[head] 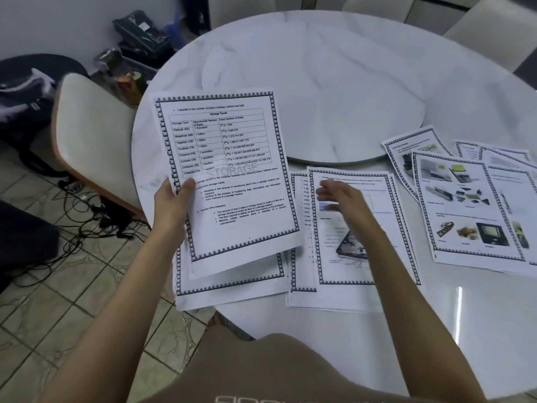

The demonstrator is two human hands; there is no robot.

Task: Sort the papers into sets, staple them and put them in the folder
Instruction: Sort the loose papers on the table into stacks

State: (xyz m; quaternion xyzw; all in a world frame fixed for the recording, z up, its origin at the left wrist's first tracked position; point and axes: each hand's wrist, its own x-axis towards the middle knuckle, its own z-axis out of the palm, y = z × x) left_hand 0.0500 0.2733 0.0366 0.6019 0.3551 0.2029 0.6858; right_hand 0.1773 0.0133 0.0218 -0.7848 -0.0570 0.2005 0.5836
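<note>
I note the left hand [174, 202] pinching a white, black-bordered sheet with a printed table [229, 170], raised at centre left of the frame above the round white marble table [319, 68]. The right hand [340, 196], fingers loose and holding nothing, is over the middle stack of bordered white pages [348, 269] at lower centre.

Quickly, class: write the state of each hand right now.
Left hand: grips the storage-terms sheet, thumb on top.
Right hand: open, empty, over the middle paper pile.
</note>
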